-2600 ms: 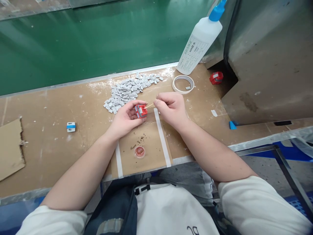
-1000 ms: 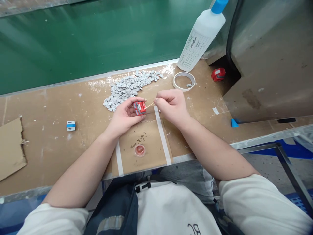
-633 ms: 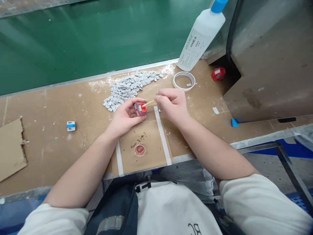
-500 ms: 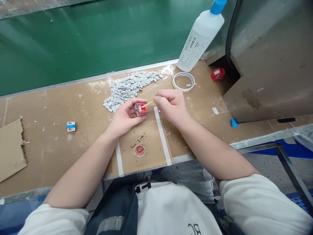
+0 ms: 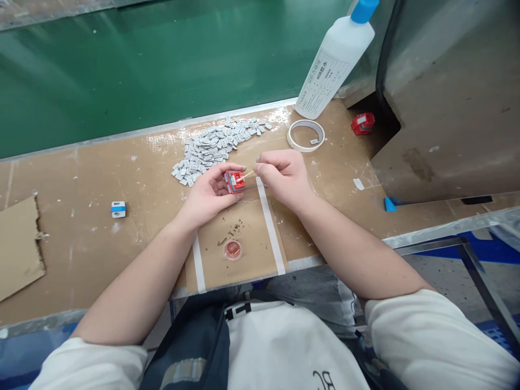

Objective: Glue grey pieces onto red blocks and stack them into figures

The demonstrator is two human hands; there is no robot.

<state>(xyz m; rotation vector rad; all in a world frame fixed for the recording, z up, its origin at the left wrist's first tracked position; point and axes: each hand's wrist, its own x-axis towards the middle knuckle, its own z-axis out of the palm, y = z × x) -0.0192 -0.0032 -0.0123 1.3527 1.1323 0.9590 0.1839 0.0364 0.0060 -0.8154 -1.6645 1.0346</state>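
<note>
Cradling left hand (image 5: 209, 190): curled round the red-grey block (image 5: 232, 183), above the counter (image 5: 93, 168)
Right hand (image 5: 286, 173): finger and thumb pinching a thin stick (image 5: 247, 175), tip at block
Block: likely light, stiff; hold outer sides
Stick: probably snappable; pinch lightly

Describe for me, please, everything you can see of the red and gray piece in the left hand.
The red and gray piece is small, blocky and apparently plastic. Gray edges its red face, which has a recess; pale patches mark its side. The left hand grips it over the brown worktop, the recess facing the right hand, whose thin stick points at it; whether the tip touches is unclear.
</note>
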